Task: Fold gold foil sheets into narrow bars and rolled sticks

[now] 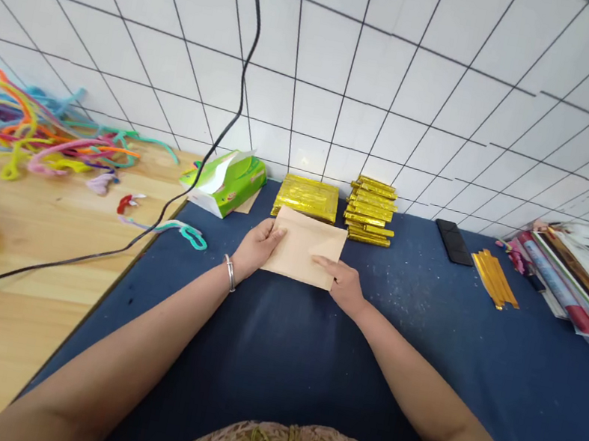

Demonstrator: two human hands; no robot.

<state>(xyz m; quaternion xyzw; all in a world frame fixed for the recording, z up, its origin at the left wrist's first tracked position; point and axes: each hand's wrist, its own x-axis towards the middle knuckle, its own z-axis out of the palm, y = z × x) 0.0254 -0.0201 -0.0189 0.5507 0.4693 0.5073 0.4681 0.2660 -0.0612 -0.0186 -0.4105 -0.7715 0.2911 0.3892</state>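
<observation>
A tan sheet of paper (304, 249) is held up between my two hands, above the blue table cover. My left hand (256, 250) grips its left edge, thumb on top and a silver bangle at the wrist. At the lower right corner, my right hand (345, 284) pinches the sheet, with a finger lying across its face. Just behind the paper lies a flat stack of shiny gold foil sheets (307, 196), its front partly hidden. Beside it is a pile of folded gold foil strips (371, 215).
A green tissue box (241, 184) stands left of the foil, near a black cable (172, 203). Colourful pipe cleaners (31, 128) crowd the wooden table (57, 239). To the right lie a black phone (453, 241), flat golden strips (494, 278) and stacked books (574, 281). A tiled wall (324, 51) rises behind.
</observation>
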